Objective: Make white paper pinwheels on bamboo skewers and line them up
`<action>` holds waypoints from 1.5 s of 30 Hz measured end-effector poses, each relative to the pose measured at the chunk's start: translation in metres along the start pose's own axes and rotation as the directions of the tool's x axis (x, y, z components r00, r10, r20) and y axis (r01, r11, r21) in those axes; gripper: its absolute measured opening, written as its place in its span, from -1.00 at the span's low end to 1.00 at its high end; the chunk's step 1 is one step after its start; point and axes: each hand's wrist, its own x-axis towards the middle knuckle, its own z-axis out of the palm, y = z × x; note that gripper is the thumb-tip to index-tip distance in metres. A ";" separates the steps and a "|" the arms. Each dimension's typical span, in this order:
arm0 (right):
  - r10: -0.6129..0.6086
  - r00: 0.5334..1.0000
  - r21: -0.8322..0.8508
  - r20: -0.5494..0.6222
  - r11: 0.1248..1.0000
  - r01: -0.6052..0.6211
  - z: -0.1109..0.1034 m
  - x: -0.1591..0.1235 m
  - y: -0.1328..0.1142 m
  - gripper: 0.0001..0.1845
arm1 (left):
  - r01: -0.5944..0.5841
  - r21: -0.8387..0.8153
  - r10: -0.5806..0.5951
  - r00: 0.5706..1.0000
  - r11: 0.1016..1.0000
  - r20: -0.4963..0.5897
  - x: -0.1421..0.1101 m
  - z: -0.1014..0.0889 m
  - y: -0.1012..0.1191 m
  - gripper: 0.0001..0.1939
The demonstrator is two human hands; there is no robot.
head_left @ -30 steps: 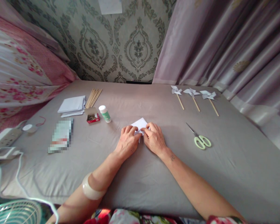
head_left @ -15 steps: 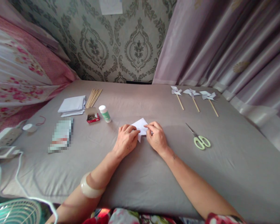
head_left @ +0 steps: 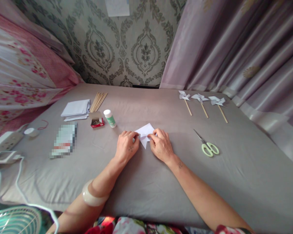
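A small folded white paper (head_left: 144, 132) lies on the grey sheet (head_left: 146, 182) in the middle. My left hand (head_left: 126, 147) presses on its left edge with the fingertips. On the paper's right side, my right hand (head_left: 161, 144) pinches and presses it down with thumb and forefinger. Both palms face down and the hands sit close together, the paper showing between them. A white bangle sits on my left forearm.
Green-handled scissors (head_left: 208, 146) lie to the right. Three paper pinwheels on sticks (head_left: 201, 99) rest at the back right. At the left are a glue stick (head_left: 110, 118), a small red box (head_left: 96, 121), wooden sticks (head_left: 98, 100), a stack of white paper (head_left: 76, 109), a power strip and a fan.
My left hand has slid left, off the middle of the paper to its left edge, so more of the paper shows. My right hand stays on the right side.
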 end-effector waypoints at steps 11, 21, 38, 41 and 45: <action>0.221 0.930 0.356 -0.293 0.928 -0.109 0.001 0.004 0.013 -0.67 | 0.090 0.063 -0.097 0.987 0.994 0.127 -0.001 0.001 0.010 -0.74; 0.308 0.895 0.443 -0.324 0.885 -0.144 -0.001 0.003 0.023 -0.69 | 0.242 -0.131 -0.222 0.963 0.961 0.149 0.005 0.001 0.004 -0.82; -0.272 0.875 -0.007 -0.400 0.956 0.294 -0.010 -0.011 0.009 -0.59 | 0.490 -0.820 -0.488 0.815 0.295 0.312 0.017 -0.008 -0.011 -0.63; -0.342 0.846 -0.035 -0.410 0.932 0.360 -0.010 -0.012 0.006 -0.74 | 0.489 -0.825 -0.483 0.816 0.282 0.318 0.017 -0.008 -0.013 -0.62; -0.394 0.831 -0.042 -0.392 0.911 0.411 -0.011 -0.012 0.003 -0.86 | 0.478 -0.832 -0.465 0.827 0.282 0.318 0.018 -0.006 -0.015 -0.62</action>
